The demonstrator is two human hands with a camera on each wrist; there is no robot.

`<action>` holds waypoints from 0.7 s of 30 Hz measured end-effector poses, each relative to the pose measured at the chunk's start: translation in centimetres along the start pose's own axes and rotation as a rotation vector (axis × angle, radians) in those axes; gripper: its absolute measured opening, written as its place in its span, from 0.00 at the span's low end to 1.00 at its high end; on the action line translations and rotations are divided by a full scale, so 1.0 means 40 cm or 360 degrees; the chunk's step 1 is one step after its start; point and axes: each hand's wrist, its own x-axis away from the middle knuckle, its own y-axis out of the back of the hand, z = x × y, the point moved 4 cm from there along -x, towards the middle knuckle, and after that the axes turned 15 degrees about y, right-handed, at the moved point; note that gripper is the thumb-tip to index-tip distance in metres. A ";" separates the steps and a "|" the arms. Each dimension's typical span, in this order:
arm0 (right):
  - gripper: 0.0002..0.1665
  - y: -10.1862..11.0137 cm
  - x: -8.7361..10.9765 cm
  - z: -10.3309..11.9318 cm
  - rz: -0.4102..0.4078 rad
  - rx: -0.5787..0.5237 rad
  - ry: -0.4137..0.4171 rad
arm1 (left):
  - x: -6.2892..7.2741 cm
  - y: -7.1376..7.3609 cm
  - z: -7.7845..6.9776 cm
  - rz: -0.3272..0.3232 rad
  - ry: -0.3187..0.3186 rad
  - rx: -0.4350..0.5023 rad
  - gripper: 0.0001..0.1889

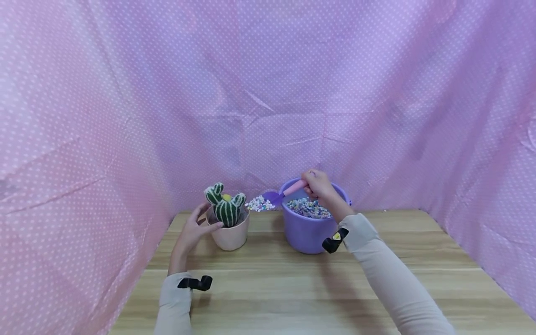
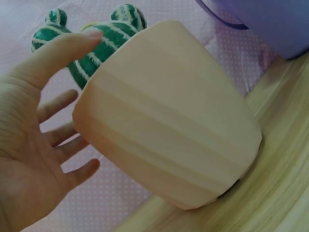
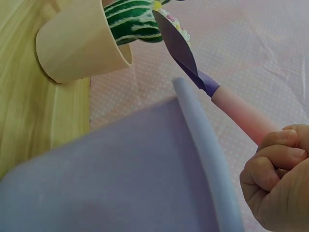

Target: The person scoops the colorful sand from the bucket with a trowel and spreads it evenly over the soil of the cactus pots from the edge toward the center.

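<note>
Head view: gripping a shovel in the right hand at centre, with beads already scooped but apparently not yet emptied, just beside the pot left of centre; with many more left in the bucket.

Left wrist view: spreading the left hand at left against the pot's edge.

Right wrist view: clenching round the pink handle, lower right; unable to tell what fills the pot, upper left.

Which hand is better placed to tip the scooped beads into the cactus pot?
The right hand, most likely: it grips the shovel, with the beads on it close to the pot. The left hand, at the pot's rim, has no shovel.
</note>
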 end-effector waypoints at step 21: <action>0.12 -0.045 -0.019 -0.027 0.0063 0.0097 -0.0042 | -0.003 -0.011 0.001 0.0055 -0.0042 -0.0165 0.47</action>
